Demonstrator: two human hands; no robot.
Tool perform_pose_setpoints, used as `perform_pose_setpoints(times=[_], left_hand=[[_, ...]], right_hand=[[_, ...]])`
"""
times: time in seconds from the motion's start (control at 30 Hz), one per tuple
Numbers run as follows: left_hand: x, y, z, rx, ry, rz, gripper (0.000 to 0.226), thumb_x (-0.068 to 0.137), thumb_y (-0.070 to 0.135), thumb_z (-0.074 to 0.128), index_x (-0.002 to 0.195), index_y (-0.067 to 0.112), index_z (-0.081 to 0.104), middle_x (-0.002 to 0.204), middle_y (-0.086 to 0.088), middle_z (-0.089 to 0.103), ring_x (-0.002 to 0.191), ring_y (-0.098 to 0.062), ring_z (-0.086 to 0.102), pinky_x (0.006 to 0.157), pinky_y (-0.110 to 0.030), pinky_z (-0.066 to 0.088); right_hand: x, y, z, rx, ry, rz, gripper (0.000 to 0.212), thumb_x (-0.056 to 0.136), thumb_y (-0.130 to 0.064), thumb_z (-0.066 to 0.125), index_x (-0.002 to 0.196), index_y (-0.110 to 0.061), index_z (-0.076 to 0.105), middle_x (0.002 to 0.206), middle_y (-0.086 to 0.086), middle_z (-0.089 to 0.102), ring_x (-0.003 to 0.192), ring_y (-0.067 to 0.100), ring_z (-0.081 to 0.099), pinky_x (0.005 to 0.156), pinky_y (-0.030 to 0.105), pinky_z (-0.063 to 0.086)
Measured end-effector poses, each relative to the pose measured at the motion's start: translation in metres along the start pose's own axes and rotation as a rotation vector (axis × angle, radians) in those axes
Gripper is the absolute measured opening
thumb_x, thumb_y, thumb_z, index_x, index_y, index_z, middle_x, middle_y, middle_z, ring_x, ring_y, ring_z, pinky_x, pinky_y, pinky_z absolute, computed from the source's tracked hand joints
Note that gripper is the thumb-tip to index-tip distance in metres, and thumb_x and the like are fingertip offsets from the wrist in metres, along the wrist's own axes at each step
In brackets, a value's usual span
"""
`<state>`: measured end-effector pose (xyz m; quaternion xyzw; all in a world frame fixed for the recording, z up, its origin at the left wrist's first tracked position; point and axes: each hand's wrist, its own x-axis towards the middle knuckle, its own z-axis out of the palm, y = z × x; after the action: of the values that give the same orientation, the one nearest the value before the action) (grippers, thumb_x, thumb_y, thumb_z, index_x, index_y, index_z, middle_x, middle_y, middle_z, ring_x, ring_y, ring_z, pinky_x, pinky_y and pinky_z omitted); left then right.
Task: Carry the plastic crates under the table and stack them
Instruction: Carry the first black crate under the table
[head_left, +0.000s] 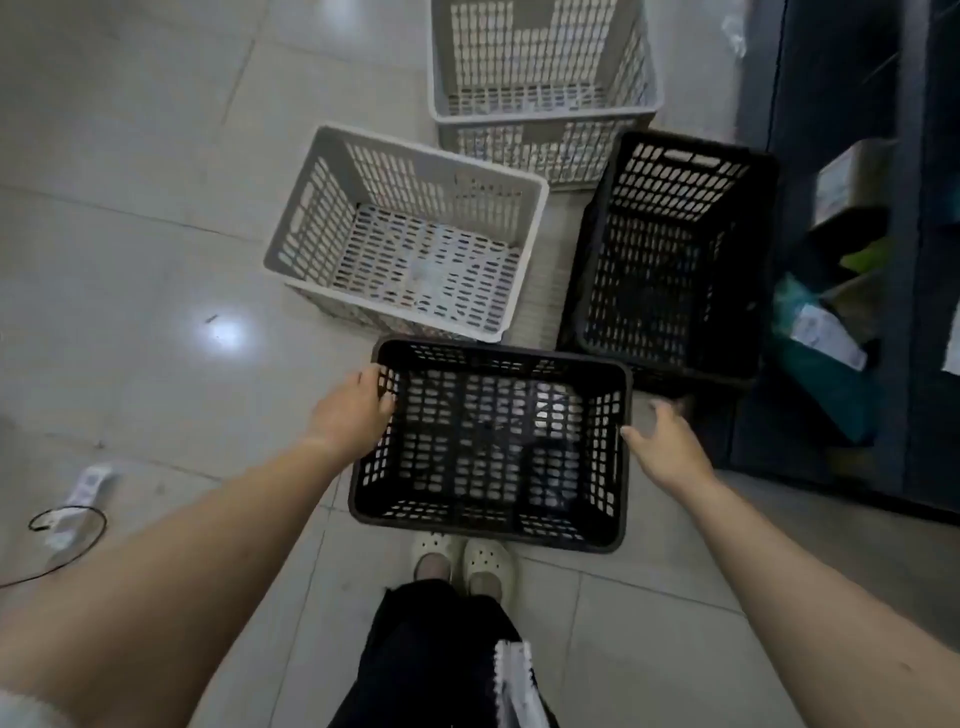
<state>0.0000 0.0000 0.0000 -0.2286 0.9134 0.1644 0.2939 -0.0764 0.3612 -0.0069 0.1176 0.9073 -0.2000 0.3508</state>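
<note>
**Nearly gripped: the nearest black crate**

Right below me, past my pale clogs (462, 564), sits the near black crate (491, 447) on the tiled floor (130, 234), open side up and empty. My left hand (350, 415) lies on its left short wall, fingers hooked into the lattice near the top rim. My right hand (667, 449) is spread wide just off the right wall, a fingertip about touching the rim but nothing closed on it yet.

I judge this crate light and stiff: thin perforated plastic, no load. The slotted walls give plenty of finger holds, and the best grip looks to be the two short ends under the rim, one hand each, so it lifts level.

Beyond it to the right stands a second black crate (670, 260), seemingly nested on another beneath. Further left is a grey crate (410, 234), also apparently sitting in one below, and farthest back a taller grey crate stack (540, 78). Dark shelving (841, 260) runs along the right side. I cannot see a table from here.
</note>
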Motion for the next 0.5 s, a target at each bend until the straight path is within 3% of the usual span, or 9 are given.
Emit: perform_pose_setpoints(times=[0.07, 0.13, 0.3, 0.43, 0.5], left_hand=[[0.021, -0.015, 0.038, -0.048, -0.001, -0.033, 0.037, 0.096, 0.032, 0.041, 0.128, 0.013, 0.047, 0.127, -0.016, 0.054, 0.114, -0.039, 0.057, 0.091, -0.047, 0.049], [0.042, -0.035, 0.081, -0.024, -0.049, -0.06, 0.042, 0.097, 0.03, 0.042, 0.134, 0.01, 0.044, 0.129, -0.016, 0.051, 0.116, -0.039, 0.055, 0.092, -0.045, 0.047], [0.086, -0.06, 0.146, -0.147, -0.015, -0.181, 0.053, 0.097, 0.018, 0.047, 0.141, -0.006, 0.029, 0.14, -0.027, 0.039, 0.126, -0.042, 0.045, 0.106, -0.044, 0.038], [0.116, -0.068, 0.153, -0.234, -0.007, -0.366, 0.043, 0.099, 0.013, 0.046, 0.132, -0.013, 0.039, 0.136, -0.035, 0.04, 0.121, -0.049, 0.046, 0.102, -0.043, 0.039], [0.122, -0.081, 0.144, -0.23, 0.024, -0.352, 0.036, 0.098, 0.011, 0.047, 0.122, -0.015, 0.049, 0.128, -0.037, 0.049, 0.118, -0.05, 0.049, 0.099, -0.042, 0.042]], right_hand=[[0.023, 0.015, 0.034, -0.024, 0.033, 0.033, 0.053, 0.092, -0.032, 0.058, 0.136, -0.006, 0.043, 0.135, 0.021, 0.05, 0.124, 0.038, 0.048, 0.096, 0.041, 0.042], [0.052, 0.036, 0.076, -0.029, 0.041, 0.089, 0.049, 0.091, -0.032, 0.058, 0.131, -0.006, 0.046, 0.129, 0.023, 0.053, 0.118, 0.04, 0.052, 0.093, 0.042, 0.045], [0.095, 0.055, 0.142, 0.025, 0.084, 0.291, 0.058, 0.095, -0.028, 0.049, 0.141, 0.001, 0.028, 0.136, 0.029, 0.042, 0.123, 0.045, 0.045, 0.099, 0.048, 0.041], [0.115, 0.06, 0.148, 0.047, 0.216, 0.383, 0.036, 0.095, -0.014, 0.049, 0.122, 0.008, 0.046, 0.125, 0.03, 0.051, 0.113, 0.045, 0.053, 0.089, 0.044, 0.045], [0.117, 0.064, 0.137, 0.021, 0.185, 0.337, 0.025, 0.095, -0.012, 0.048, 0.11, 0.007, 0.056, 0.112, 0.027, 0.061, 0.099, 0.041, 0.059, 0.076, 0.039, 0.044]])
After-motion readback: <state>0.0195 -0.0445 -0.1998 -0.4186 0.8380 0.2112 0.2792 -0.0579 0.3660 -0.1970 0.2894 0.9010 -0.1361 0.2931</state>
